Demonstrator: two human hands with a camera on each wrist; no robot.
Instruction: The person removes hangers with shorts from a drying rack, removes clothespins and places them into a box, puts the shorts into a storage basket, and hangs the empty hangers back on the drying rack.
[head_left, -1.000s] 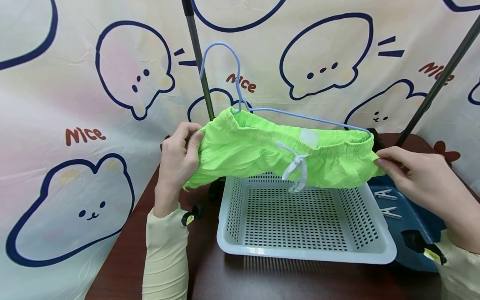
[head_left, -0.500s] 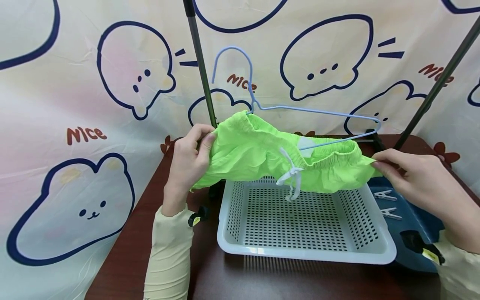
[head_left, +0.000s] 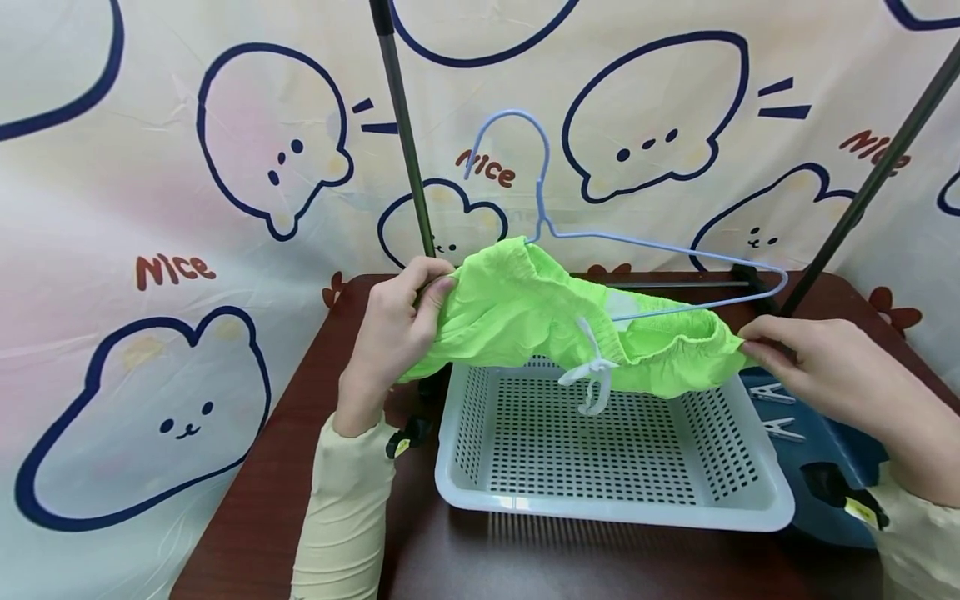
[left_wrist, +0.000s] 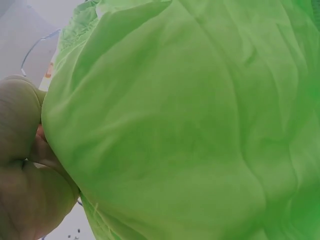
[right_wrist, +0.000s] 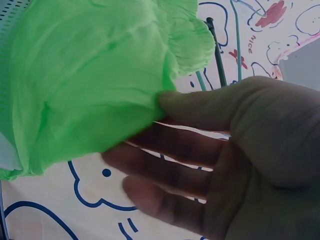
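Bright green shorts (head_left: 517,312) with an elastic waistband and a white tied drawstring are stretched between both hands in the head view. My left hand (head_left: 397,329) pinches their left side between thumb and fingers. At the right end, the thumb and index finger of my right hand (head_left: 832,367) pinch the edge, as the right wrist view also shows; its other fingers extend below the cloth (right_wrist: 90,90). A light blue wire hanger (head_left: 540,200) has its left part inside the waistband. Its right end sticks out above the opening. Green fabric (left_wrist: 160,125) fills most of the left wrist view.
Below the shorts stands a pale perforated plastic basket (head_left: 615,515) on the dark brown table (head_left: 570,571). To its right lies a dark blue tray (head_left: 840,450) with clothespins (head_left: 783,429). Dark poles (head_left: 408,142) rise at the back before a printed curtain.
The hanger's right end has come out of the waistband, and the hanger has shifted right and slightly down. My left hand moved right with the shorts, and the right end of the waistband sank.
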